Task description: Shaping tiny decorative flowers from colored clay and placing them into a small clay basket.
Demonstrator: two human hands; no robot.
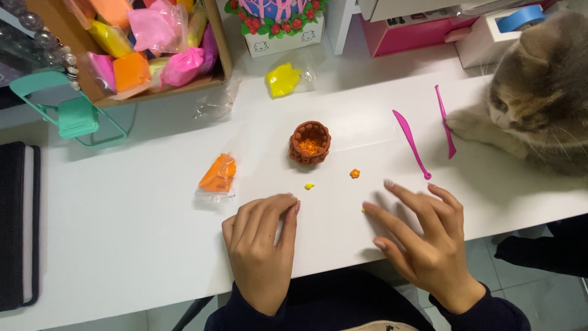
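My left hand [260, 245] lies palm down on the white table [122, 202], fingers loosely together, holding nothing visible. My right hand [422, 236] hovers over the table with fingers spread; a tiny yellow clay bit [363, 210] shows by its index finger. Beyond the hands stands a small brown clay basket [310, 142] with orange filling. A tiny orange clay flower [354, 173] and a small yellow clay piece [309, 186] lie in front of the basket. An orange clay lump in a clear bag [218, 175] lies to the left.
Two pink plastic modelling tools [410, 142] [445, 119] lie at the right, next to a cat [539, 92] resting on the table. A cardboard box of bagged coloured clay [153, 49], a bagged yellow clay lump [283, 79] and a green stand [76, 113] sit behind.
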